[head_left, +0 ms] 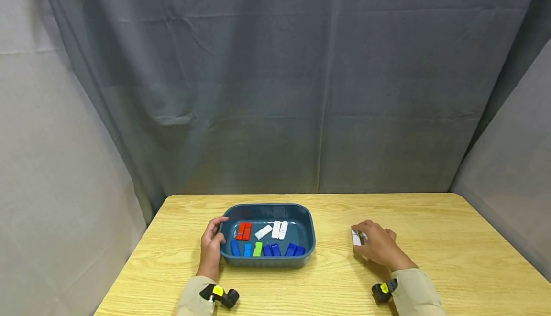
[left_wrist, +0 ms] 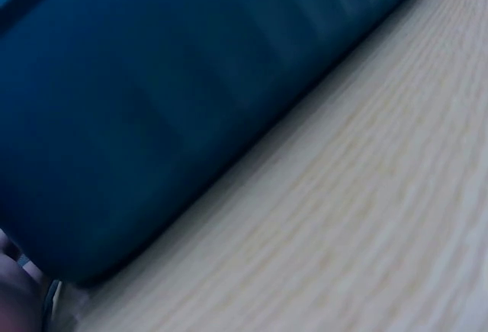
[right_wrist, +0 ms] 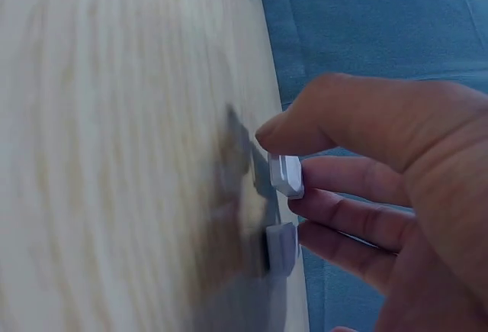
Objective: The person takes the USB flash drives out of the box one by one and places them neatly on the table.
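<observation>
A dark teal plastic tray stands on the table, left of centre. My left hand grips its left end, with the thumb at the rim. In the left wrist view, the tray wall fills the upper left and just a bit of the hand shows. Out to the right, my right hand pinches a small white block between thumb and fingers, low over the table. The right wrist view shows this white block under the thumb, and a second white block by the lower fingertips.
Inside the tray lie small oblong blocks: red ones, white ones, a lime green one, a light blue one and several dark blue ones. A grey curtain hangs behind the wooden table.
</observation>
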Demonstrator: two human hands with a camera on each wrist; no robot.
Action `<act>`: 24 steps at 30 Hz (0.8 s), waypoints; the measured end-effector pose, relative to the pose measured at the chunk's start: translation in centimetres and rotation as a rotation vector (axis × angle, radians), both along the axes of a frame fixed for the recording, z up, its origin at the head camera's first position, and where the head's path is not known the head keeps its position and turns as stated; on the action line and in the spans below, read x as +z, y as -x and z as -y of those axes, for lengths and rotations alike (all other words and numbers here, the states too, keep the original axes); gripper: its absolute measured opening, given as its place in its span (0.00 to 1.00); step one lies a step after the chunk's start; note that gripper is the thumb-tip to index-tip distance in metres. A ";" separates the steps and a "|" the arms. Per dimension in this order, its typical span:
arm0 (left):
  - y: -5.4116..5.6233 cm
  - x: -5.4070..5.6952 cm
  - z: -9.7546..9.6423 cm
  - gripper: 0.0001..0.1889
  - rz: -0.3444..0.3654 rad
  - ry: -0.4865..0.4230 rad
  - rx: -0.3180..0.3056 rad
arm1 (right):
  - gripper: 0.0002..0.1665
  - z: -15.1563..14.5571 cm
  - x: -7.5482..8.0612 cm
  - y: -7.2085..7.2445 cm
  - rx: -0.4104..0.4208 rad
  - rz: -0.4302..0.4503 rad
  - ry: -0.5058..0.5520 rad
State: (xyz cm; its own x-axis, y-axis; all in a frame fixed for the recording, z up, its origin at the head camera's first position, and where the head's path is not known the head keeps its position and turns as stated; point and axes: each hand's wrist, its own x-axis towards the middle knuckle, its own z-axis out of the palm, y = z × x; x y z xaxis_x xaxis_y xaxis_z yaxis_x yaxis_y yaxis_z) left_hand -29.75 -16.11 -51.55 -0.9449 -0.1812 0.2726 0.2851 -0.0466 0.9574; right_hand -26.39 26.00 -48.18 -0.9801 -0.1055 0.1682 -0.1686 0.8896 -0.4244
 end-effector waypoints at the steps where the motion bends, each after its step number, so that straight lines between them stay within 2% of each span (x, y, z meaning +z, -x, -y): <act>1: 0.0 0.0 0.0 0.28 0.000 0.003 0.001 | 0.30 -0.1 -0.1 0.0 0.003 0.002 0.001; 13: 0.0 0.0 -0.2 0.28 -0.001 -0.005 -0.002 | 0.31 -0.5 -0.6 -0.1 0.021 0.036 0.050; 24: 0.1 -0.1 -0.2 0.28 -0.002 -0.030 -0.014 | 0.31 -0.6 -0.3 -0.2 0.033 0.051 0.064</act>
